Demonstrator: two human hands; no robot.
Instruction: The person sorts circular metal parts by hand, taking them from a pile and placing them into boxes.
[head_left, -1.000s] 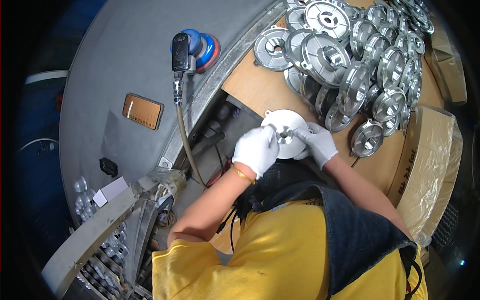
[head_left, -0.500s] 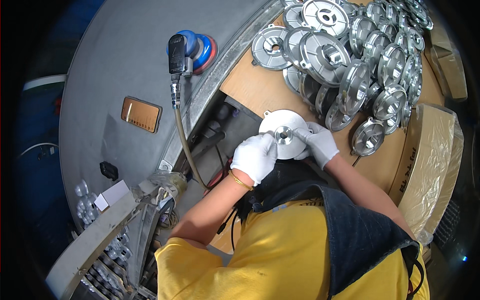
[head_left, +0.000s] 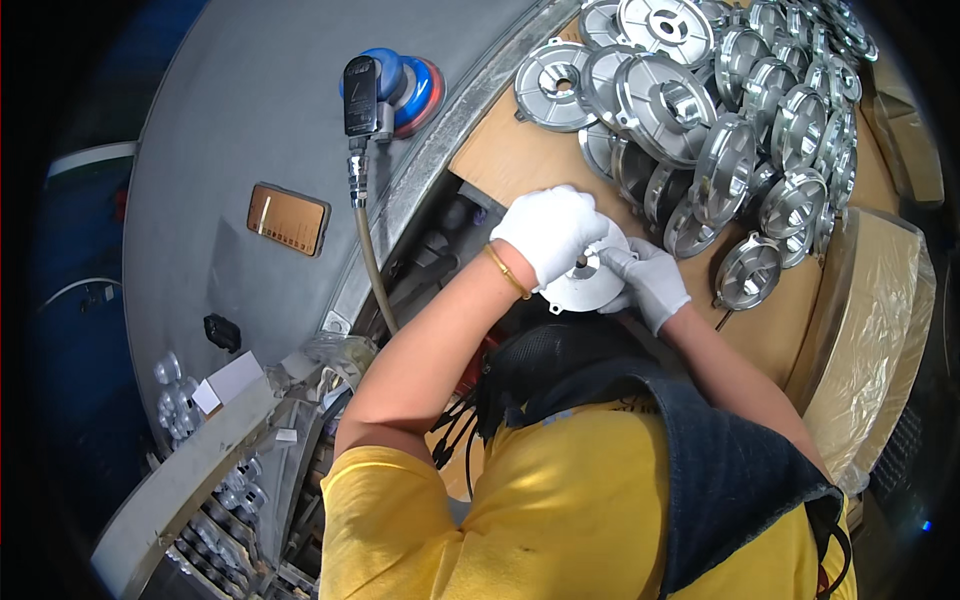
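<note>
A pale round metal cover (head_left: 585, 290) with a central hole and a small lug on its rim is held up in front of my body. My right hand (head_left: 652, 285), in a white glove, grips its right side, the thumb lying across the face toward the hole. Over the cover's upper left part, my white-gloved left hand (head_left: 553, 232) is closed, its fingertips near the hole. The back of that hand hides much of the cover and most of its own fingers.
Many similar metal covers (head_left: 665, 105) lie heaped on a brown board (head_left: 505, 145) ahead and right. On the grey surface at left are a blue disc sander (head_left: 395, 90) with its hose and a phone (head_left: 288, 220). A plastic-wrapped brown carton (head_left: 865, 330) stands at right.
My left hand has moved up and over the cover, hiding more of it. The visible lug was at the rim's upper left and now one shows at the lower left. My right hand keeps its grip.
</note>
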